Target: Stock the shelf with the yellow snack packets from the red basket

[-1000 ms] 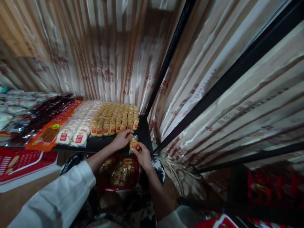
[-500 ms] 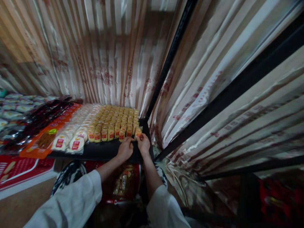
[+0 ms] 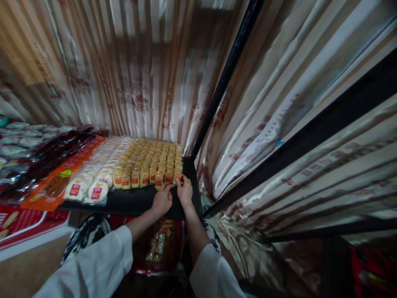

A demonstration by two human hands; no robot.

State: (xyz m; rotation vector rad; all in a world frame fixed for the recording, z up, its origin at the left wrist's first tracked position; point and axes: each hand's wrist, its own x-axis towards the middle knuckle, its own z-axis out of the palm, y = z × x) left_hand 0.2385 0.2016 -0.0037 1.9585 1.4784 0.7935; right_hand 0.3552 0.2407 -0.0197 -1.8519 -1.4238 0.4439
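Small yellow wrapped cakes (image 3: 144, 176) with red labels stand in tight rows on a black shelf (image 3: 130, 200). My right hand (image 3: 185, 191) pinches a wrapped cake (image 3: 178, 175) at the front right corner of the rows, its fingertips on the wrapper. Close beside it, my left hand (image 3: 162, 199) has curled fingers against the lower front of the neighbouring cakes; what those fingers grip, if anything, is hidden. Left of the yellow rows lie clear packs of round white cakes (image 3: 98, 190) with red labels.
Orange packets (image 3: 43, 198) and dark shiny packets (image 3: 40, 161) lie farther left. A red basket (image 3: 34, 221) stands low at the left, and a red container with gold-wrapped packs (image 3: 159, 244) sits under the shelf edge. Black posts (image 3: 223, 82) and a draped curtain (image 3: 139, 82) enclose the corner.
The cake in my right hand has come down from a tilted position to stand at the front of the right-hand row. My left hand has shifted slightly left and stays close by.
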